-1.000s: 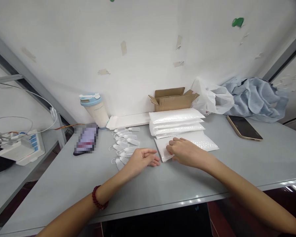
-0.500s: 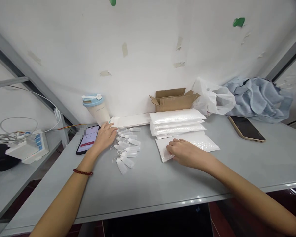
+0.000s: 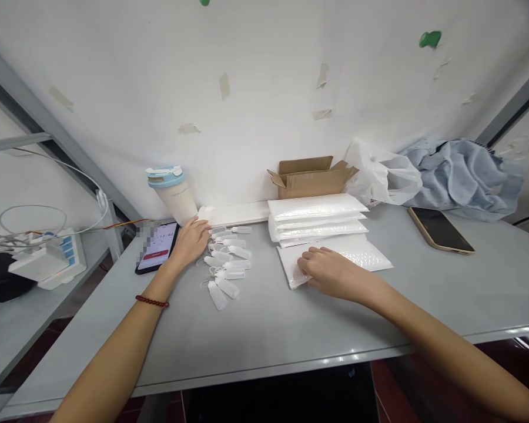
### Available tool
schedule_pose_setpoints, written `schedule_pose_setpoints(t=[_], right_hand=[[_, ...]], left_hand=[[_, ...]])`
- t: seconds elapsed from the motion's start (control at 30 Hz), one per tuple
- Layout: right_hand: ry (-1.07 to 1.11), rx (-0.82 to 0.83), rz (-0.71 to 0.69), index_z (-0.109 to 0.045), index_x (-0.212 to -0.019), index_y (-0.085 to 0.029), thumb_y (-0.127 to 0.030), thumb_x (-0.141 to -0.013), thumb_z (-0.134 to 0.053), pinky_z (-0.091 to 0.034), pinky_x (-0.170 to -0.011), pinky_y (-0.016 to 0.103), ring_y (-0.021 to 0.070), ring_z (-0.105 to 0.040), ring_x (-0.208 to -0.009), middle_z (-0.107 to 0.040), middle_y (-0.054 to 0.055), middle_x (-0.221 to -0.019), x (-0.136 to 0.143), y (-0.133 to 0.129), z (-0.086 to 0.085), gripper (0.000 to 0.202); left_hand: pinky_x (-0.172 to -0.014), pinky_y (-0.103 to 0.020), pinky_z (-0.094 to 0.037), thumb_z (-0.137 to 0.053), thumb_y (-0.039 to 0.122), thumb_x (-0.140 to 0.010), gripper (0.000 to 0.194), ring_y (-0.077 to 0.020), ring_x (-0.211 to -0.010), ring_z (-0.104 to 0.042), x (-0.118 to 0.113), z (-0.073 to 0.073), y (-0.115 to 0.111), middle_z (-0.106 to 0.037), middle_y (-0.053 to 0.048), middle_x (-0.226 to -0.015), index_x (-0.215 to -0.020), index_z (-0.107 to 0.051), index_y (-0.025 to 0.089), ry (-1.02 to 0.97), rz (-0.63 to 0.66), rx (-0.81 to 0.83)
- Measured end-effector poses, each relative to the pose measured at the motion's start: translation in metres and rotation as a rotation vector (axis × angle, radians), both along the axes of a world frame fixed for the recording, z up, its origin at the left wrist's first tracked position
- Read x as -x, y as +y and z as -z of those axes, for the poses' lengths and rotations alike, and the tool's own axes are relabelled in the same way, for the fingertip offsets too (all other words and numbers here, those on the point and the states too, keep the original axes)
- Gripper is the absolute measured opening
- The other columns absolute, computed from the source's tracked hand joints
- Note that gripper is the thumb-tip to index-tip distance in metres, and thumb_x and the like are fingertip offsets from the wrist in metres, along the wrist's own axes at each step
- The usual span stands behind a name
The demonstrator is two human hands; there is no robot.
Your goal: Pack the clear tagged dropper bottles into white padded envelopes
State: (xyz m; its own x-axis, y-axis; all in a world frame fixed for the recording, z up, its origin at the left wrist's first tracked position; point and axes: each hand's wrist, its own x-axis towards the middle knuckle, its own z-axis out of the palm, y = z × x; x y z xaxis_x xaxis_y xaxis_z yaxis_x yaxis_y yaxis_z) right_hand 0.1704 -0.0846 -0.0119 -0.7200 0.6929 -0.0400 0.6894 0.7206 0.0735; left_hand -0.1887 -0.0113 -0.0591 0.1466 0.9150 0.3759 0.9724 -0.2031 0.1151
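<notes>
My left hand (image 3: 191, 241) is at the left end of a long white strip stack (image 3: 242, 213) by the wall, its fingertips closed on a white strip (image 3: 206, 214) whose end is raised. My right hand (image 3: 328, 270) is curled, with its fingers bent on the near left part of a white bubble mailer (image 3: 368, 254). Behind that mailer lies a pile of white bubble mailers (image 3: 317, 207). Several small clear tags with loops (image 3: 231, 264) lie between my hands.
A lidded cup (image 3: 174, 197) and a lit phone (image 3: 158, 247) stand and lie at the left. Along the back are an open cardboard box (image 3: 311, 183), a plastic bag (image 3: 374, 176) and blue cloth (image 3: 462, 176). Another phone (image 3: 441, 229) lies right; a power strip (image 3: 66, 261) is far left.
My left hand has shifted slightly, and the white strip's end now shows raised beside its fingertips. My right hand has stayed on the front mailer. The view has moved slightly.
</notes>
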Motion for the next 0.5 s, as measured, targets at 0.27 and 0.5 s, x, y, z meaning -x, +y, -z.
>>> schedule_pose_setpoints(t=[0.27,0.5], right_hand=[[-0.017,0.04,0.019,-0.057,-0.074,-0.015,-0.007,-0.077,-0.061,-0.035,-0.064,0.027,0.0198,-0.057,-0.078,-0.064,0.006,-0.076,0.003,-0.002,-0.003,0.01],[-0.032,0.077,0.043,-0.058,-0.079,-0.015,-0.011,-0.078,-0.064,-0.039,-0.068,0.029,0.0209,-0.058,-0.082,-0.064,0.006,-0.08,0.005,-0.003,-0.008,0.007]], left_hand=[[-0.107,-0.053,-0.024,-0.027,0.037,-0.09,0.047,-0.0311,-0.137,-0.027,-0.005,0.002,-0.002,-0.048,-0.009,-0.14,-0.116,-0.062,0.018,0.006,-0.045,0.099],[-0.105,-0.053,-0.024,-0.033,0.034,-0.09,0.043,-0.0307,-0.131,-0.036,-0.016,-0.017,-0.013,-0.053,-0.015,-0.132,-0.12,-0.055,0.013,-0.06,-0.118,-0.123]])
